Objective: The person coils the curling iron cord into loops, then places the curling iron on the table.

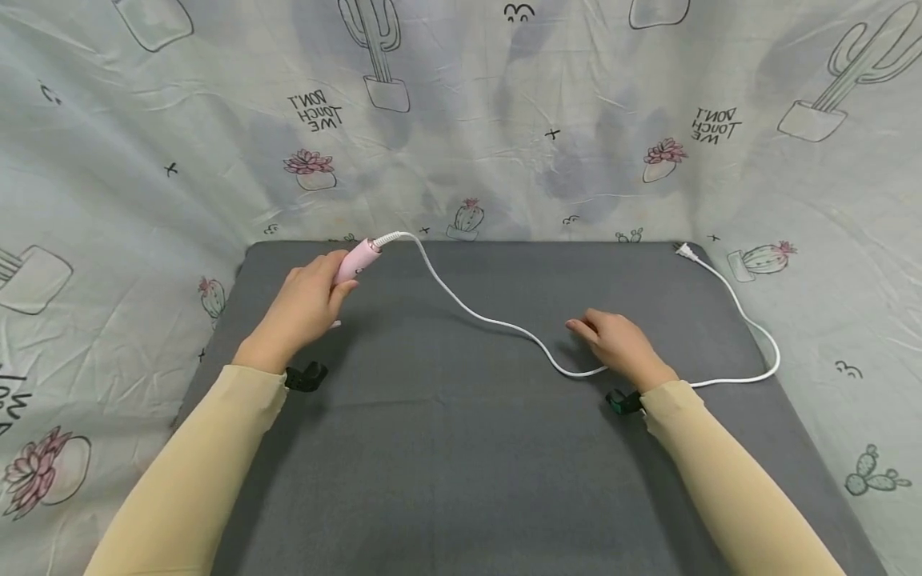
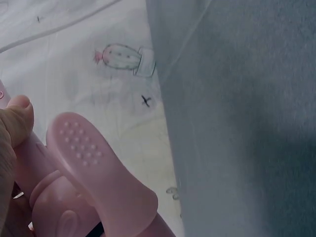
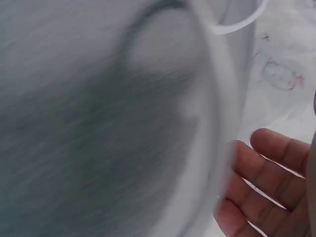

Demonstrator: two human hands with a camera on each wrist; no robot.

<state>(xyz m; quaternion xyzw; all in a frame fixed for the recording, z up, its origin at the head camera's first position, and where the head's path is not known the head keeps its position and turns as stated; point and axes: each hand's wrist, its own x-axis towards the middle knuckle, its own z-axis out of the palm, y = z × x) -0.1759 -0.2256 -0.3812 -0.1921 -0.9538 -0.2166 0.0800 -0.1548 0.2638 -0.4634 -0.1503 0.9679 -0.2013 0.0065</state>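
My left hand grips the pink handle of a curling iron above the far left of the table, its cord end pointing up and to the right. In the left wrist view the iron's pink clamp lever, dotted with small bumps, shows beside the thumb. Most of the barrel is hidden; a small pale tip shows below the hand in the head view. A white cord runs from the handle towards my right hand. That hand hovers over the cord with relaxed fingers, holding nothing.
The cord passes beneath the right wrist and loops past the table's right edge, ending in a white plug at the far right corner. A grey cloth covers the table. A cactus-print curtain hangs behind and at both sides.
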